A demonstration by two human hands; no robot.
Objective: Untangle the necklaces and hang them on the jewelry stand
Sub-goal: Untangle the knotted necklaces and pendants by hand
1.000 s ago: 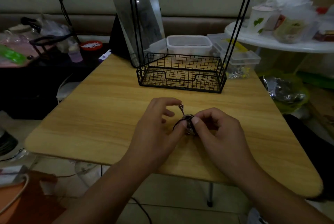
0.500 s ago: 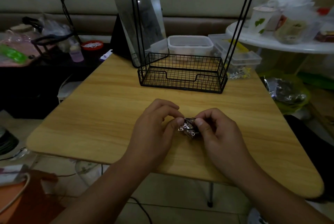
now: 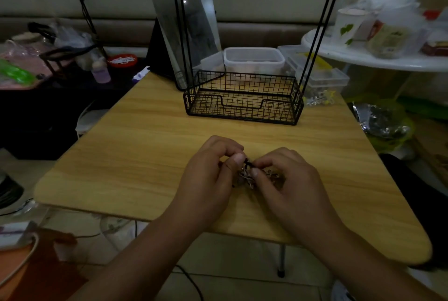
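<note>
Gleaming necklaces (image 3: 247, 175) (one tight knot)

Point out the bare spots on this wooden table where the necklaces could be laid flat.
Bare wood lies left of the left hand out to the table edge, between both hands and the jewelry stand basket, and right of the right hand. Crowded: the far edge, with mirror and plastic containers, and the spot beneath the tangled necklaces.
</note>
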